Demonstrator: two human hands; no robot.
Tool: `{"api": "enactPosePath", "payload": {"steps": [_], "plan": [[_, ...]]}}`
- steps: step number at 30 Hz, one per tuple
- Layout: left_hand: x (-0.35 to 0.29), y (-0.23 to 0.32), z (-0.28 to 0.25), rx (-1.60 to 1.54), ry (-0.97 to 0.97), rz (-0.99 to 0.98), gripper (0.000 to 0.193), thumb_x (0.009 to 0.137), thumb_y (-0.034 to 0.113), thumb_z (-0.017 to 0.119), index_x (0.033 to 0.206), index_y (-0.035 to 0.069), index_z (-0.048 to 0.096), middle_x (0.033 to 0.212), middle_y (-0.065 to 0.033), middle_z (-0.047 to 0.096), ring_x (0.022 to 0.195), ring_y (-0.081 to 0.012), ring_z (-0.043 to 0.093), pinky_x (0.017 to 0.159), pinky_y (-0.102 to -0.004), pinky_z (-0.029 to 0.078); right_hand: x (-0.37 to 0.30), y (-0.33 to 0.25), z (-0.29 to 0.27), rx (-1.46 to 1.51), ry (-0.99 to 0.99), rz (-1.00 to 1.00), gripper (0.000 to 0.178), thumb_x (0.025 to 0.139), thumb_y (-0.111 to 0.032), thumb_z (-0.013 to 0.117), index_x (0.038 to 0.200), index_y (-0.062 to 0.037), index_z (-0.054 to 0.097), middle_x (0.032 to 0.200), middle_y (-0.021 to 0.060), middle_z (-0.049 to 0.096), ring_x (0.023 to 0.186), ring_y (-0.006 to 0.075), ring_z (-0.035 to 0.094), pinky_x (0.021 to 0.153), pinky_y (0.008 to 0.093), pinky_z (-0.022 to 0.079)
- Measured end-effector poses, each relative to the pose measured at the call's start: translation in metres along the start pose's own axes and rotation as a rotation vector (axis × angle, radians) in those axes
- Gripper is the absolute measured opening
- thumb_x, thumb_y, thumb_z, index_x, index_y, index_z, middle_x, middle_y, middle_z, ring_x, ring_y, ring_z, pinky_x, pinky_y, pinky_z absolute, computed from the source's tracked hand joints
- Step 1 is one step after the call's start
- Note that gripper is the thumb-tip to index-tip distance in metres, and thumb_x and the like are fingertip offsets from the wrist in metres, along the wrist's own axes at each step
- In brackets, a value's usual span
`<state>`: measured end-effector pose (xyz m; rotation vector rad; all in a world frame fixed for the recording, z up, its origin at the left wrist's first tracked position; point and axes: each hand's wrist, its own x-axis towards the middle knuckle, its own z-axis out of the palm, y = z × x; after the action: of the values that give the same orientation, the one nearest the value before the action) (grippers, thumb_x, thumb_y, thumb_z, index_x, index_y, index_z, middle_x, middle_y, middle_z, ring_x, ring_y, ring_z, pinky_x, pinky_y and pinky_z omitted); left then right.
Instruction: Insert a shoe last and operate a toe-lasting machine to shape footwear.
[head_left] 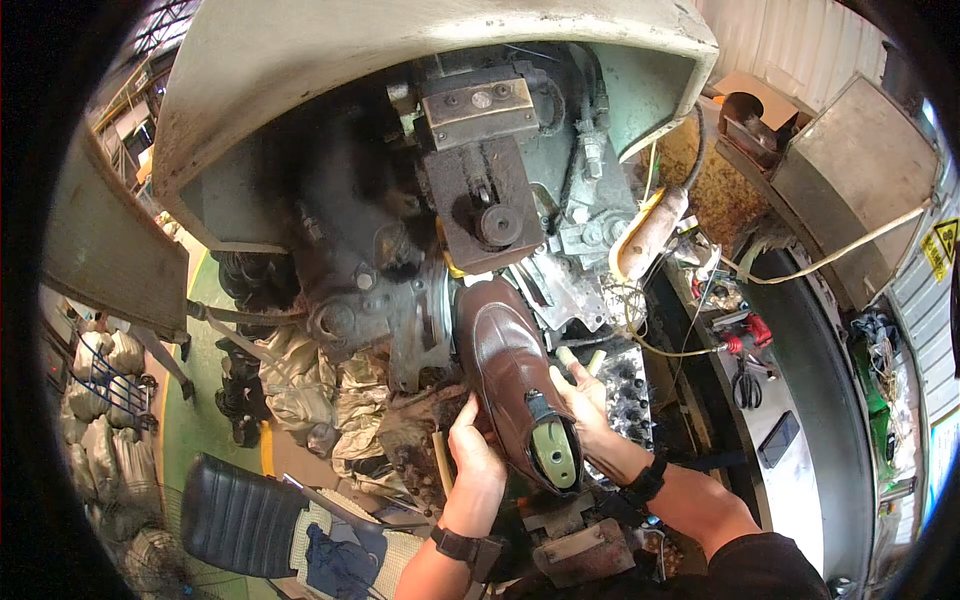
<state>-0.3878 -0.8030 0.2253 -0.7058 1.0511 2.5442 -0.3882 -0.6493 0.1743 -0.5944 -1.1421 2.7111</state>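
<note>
A person is holding a brown shoe (505,365) up against a big, dirty machine (400,200). The shoe's toe is pointing up at the machine's dark metal parts, and its heel is pointing down at the person. A pale green form (556,450) is sitting inside the shoe, showing at the heel end.

The left hand (474,450) is gripping the left side of the shoe near the heel, with its fingers curled around under the shoe. The right hand (585,395) is pressing on the right side of the shoe, with the thumb lying on top by the green form and the fingers wrapping around the edge. Both hands are closing on the shoe. Each wrist is wearing a black band.

Just above the shoe, a rusty block (485,205) with a round knob is sticking out of the machine. A big pale hood (400,60) is curving over the top of the machine.

A yellow hose (830,258) is running across to the right, over a dark curved belt (800,340). A red tool (757,332) and black scissors (745,385) are lying beside the belt, right of the hands.

A black ribbed seat (240,515) is sitting at the lower left, and a blue glove (340,560) is resting next to it. Crumpled bags (320,390) are piling up under the machine, left of the shoe. The floor (195,430) on the left is green.
</note>
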Motion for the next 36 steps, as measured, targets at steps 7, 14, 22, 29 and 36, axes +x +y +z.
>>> {"api": "enactPosePath", "payload": {"steps": [7,14,22,29,36], "plan": [[0.04,-0.024,-0.019,-0.18,-0.104,0.004,0.038,0.103,0.031,0.056,0.126,0.003,0.067,0.123,-0.0124,0.07,0.11,-0.0273,0.067,0.099,-0.0407,0.053,0.03,0.025,-0.018,-0.184,0.037,-0.13,0.069,0.092,-0.016,0.077,0.15,0.0033,0.045,0.168,0.0154,0.001,0.145,0.0168,0.032,0.107,0.0302,0.045],[0.048,-0.032,-0.024,-0.141,-0.076,0.114,0.036,0.105,0.025,0.054,0.127,-0.002,0.065,0.123,-0.013,0.069,0.109,-0.0247,0.067,0.096,-0.0383,0.054,0.038,0.027,-0.019,-0.15,-0.069,-0.202,0.064,0.097,-0.008,0.07,0.151,0.0053,0.039,0.157,0.0118,0.044,0.133,0.0115,0.049,0.124,0.033,0.016],[0.039,-0.022,-0.016,-0.116,-0.122,0.039,0.038,0.106,0.029,0.048,0.126,0.0,0.063,0.118,-0.014,0.07,0.1,-0.0272,0.07,0.088,-0.0413,0.059,0.014,0.003,0.006,-0.096,-0.002,-0.05,0.076,0.095,-0.014,0.074,0.155,0.0067,0.032,0.163,0.0104,0.034,0.137,0.0146,0.045,0.114,0.0296,0.039],[0.049,-0.026,-0.022,-0.121,-0.115,0.029,0.035,0.105,0.027,0.051,0.125,0.001,0.065,0.117,-0.0129,0.07,0.1,-0.0251,0.069,0.088,-0.0384,0.058,0.008,-0.003,0.015,-0.194,0.059,-0.192,0.077,0.093,-0.016,0.077,0.155,0.0044,0.035,0.168,0.0101,0.014,0.133,0.0166,0.049,0.108,0.0299,0.045],[0.044,-0.01,-0.077,0.303,0.057,0.423,0.036,0.1,0.023,0.067,0.121,-0.006,0.068,0.12,-0.0132,0.071,0.103,-0.0208,0.067,0.092,-0.0333,0.053,0.015,-0.037,-0.048,-0.447,-0.144,-0.004,0.073,0.104,-0.03,0.061,0.161,-0.0064,0.022,0.105,0.0232,0.073,0.081,0.0207,0.073,0.069,0.0304,0.062]]}}
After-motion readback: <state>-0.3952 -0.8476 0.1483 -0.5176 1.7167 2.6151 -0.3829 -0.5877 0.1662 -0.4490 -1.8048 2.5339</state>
